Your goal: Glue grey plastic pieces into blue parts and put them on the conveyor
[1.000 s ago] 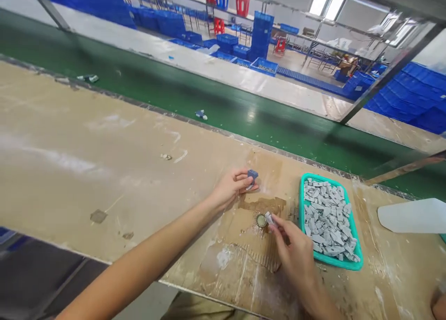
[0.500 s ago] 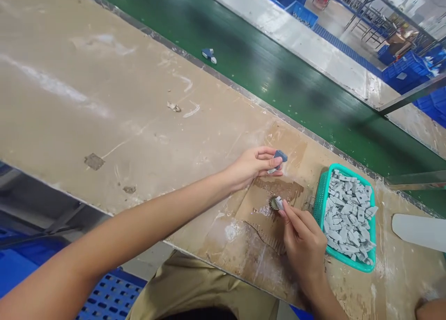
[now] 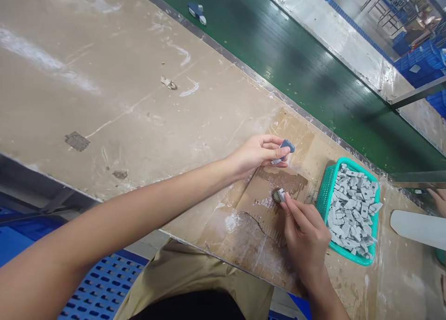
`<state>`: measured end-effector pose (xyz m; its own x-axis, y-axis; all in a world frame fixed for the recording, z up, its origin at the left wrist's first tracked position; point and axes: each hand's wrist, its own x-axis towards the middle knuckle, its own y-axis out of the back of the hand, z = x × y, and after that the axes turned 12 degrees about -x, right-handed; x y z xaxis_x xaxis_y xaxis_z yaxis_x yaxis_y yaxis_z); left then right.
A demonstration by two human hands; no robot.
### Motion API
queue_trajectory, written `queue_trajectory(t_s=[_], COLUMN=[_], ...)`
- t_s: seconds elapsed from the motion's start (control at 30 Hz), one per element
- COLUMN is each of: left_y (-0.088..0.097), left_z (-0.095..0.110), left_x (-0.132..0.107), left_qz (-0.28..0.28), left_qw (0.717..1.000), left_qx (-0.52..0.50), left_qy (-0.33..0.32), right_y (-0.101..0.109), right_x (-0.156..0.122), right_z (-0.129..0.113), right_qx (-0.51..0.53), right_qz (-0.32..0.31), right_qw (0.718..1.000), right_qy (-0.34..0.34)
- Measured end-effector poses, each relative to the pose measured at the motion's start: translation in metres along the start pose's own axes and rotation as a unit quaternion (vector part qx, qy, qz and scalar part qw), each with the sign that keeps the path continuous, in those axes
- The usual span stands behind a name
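My left hand (image 3: 256, 155) pinches a small blue-grey block (image 3: 285, 149) just above a stained cardboard sheet (image 3: 265, 208) on the workbench. My right hand (image 3: 304, 234) pinches a small grey piece (image 3: 281, 196) and presses its tip into a round metal cap (image 3: 276, 195) that sits on the cardboard. To the right stands a teal basket (image 3: 322, 194) holding several grey pieces (image 3: 351, 208).
A green conveyor belt (image 3: 313, 78) runs behind the bench, with a blue and white part (image 3: 197, 11) lying on it. A white flat object (image 3: 418, 225) lies at the right, and another person's hand (image 3: 439, 200) shows at the right edge. Blue crates stand below the bench.
The view has tilted down toward the bench. My right hand has stayed at the cap with the grey piece, and my left hand has kept the blue-grey block.
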<state>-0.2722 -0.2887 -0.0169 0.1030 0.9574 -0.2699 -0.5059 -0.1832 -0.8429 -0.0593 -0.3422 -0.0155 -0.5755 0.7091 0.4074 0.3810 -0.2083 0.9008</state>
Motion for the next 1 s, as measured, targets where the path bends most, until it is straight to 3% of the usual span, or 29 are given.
queue_trajectory(t_s=[1.0], left_y=[0.0027], left_z=[-0.0048], left_x=[-0.0008], left_qz=[0.003], left_qw=[0.999], left_qx=[0.031], left_qy=[0.016], right_y=[-0.0019], right_x=[0.0034], right_z=[-0.0043], right_qx=[-0.041], right_qz=[0.003], right_qw=[0.999], right_qy=[0.028])
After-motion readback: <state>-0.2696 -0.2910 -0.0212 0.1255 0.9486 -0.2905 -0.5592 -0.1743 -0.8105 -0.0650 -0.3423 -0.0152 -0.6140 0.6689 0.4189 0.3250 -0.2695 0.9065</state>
